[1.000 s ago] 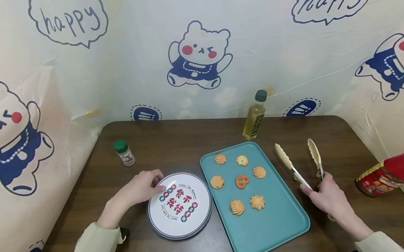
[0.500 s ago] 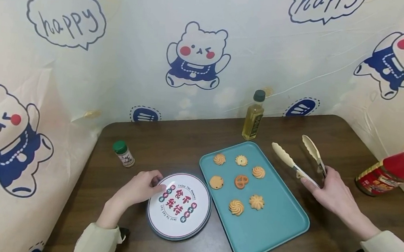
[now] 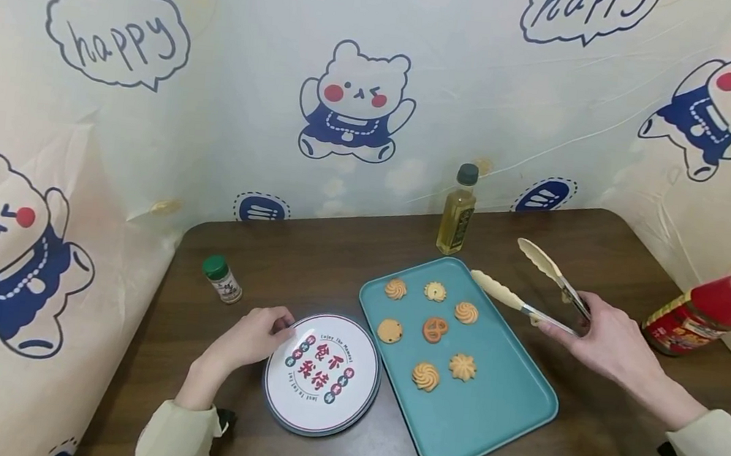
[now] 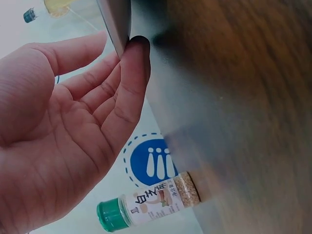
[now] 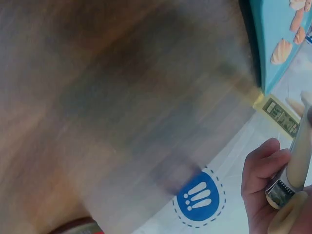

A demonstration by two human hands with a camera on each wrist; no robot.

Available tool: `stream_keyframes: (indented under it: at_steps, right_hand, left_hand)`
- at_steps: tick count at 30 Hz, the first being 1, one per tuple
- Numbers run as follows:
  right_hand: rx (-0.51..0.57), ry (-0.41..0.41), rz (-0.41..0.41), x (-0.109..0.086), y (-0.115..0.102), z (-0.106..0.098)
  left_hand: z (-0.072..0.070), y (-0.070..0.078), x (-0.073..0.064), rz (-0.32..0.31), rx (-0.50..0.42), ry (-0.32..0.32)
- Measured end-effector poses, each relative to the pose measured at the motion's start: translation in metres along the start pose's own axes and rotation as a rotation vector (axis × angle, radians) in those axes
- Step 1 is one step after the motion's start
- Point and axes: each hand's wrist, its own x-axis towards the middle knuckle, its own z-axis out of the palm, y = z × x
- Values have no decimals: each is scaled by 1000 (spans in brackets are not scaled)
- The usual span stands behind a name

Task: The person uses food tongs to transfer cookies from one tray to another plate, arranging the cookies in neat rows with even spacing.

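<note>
Green-capped shaker (image 3: 226, 282) sat far left on the surface (image 3: 330, 254), yellowish bottle (image 3: 456, 218) stood out back, chunky red bottle (image 3: 704, 312) right, bear-print sheet (image 3: 229, 134) behind.

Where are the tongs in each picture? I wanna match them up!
Head: the tongs are right of centre, in the right hand.
Left wrist: not in it.
Right wrist: the tongs are low at the right edge, partly cut off.
Shared landmark: the yellow bottle, just right of centre; top left; right side, respectively.

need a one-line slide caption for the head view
A person's right hand holds tongs near a teal tray of seven biscuits while the left hand holds the rim of stacked plates.
</note>
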Motion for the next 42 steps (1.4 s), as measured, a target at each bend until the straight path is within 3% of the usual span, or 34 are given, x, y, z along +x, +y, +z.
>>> stream_keyframes:
  at_steps: [9, 17, 26, 34, 42]
  right_hand:
    - [-41, -37, -165, -1, -5, -5]
    - [-95, -57, -255, -3, -5, 0]
    - [-117, -142, -253, -8, -1, 8]
    - [-130, -111, -303, -9, 2, 9]
    - [-125, -112, -320, -9, 1, 11]
  left_hand:
    - [-1, -5, 1, 12, 3, 12]
    - [-4, -8, -6, 5, -39, -5]
    - [-5, -8, -17, -72, -110, -21]
    - [-2, -10, -29, -87, -52, -3]
    - [-1, -10, -28, -80, -37, 4]
